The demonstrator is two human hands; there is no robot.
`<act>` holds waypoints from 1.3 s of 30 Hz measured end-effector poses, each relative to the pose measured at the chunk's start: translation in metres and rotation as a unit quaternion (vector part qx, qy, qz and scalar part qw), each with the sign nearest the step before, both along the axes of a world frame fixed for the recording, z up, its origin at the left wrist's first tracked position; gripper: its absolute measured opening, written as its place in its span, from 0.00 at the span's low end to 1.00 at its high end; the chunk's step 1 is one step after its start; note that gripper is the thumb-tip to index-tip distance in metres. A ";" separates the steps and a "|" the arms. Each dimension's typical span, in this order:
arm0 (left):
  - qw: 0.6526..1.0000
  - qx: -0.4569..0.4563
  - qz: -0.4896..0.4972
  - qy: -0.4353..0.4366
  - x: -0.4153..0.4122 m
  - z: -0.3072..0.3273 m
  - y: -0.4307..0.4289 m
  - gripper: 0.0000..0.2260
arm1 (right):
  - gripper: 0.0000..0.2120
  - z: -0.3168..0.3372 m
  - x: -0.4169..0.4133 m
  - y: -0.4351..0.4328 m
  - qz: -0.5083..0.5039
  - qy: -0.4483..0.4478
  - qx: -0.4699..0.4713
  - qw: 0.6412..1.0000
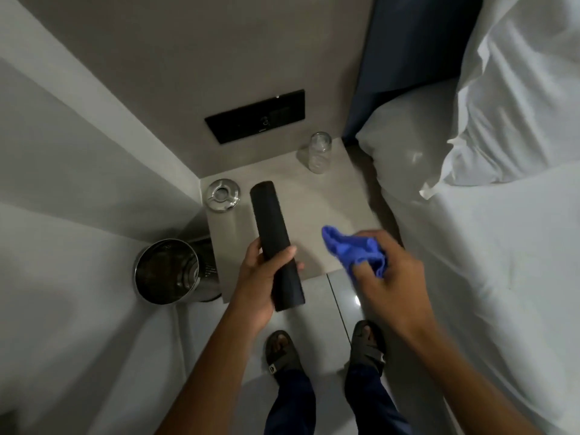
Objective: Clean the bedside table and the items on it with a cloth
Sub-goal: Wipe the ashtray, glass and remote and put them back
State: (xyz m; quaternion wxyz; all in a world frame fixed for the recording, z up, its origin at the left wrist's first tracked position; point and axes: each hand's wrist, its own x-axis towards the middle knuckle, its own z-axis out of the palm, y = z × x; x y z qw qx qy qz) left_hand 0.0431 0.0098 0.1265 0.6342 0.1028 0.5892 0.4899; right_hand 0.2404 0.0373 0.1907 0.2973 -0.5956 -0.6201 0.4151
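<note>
My left hand point(263, 277) grips a long black remote-like bar point(273, 227) around its lower half and holds it lengthwise above the grey bedside table point(332, 215). To its right, my right hand point(392, 274) is closed on a bunched blue cloth point(351, 249), a short way from the bar and over the table's front right corner. A clear glass jar point(320, 152) stands at the table's back edge near the wall. A round metal ashtray point(222, 194) sits at the back left corner.
A shiny metal waste bin point(169, 271) stands on the floor left of the table. A bed with white sheets and pillows point(486, 215) presses against the table's right side. A black switch panel point(255, 116) is on the wall behind. My sandalled feet point(326, 350) stand on glossy tiles.
</note>
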 end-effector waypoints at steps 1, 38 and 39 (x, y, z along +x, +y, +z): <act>1.000 0.001 -0.022 0.018 -0.002 0.003 -0.004 0.26 | 0.13 0.002 -0.005 0.007 -0.007 0.003 0.015 1.000; 0.829 -0.298 -0.058 0.470 0.039 -0.166 0.098 0.30 | 0.08 -0.093 0.040 0.016 -0.013 -0.004 -0.220 0.975; 0.818 -0.305 -0.070 0.483 0.038 -0.173 0.100 0.32 | 0.07 -0.094 0.043 0.016 -0.017 -0.001 -0.222 0.975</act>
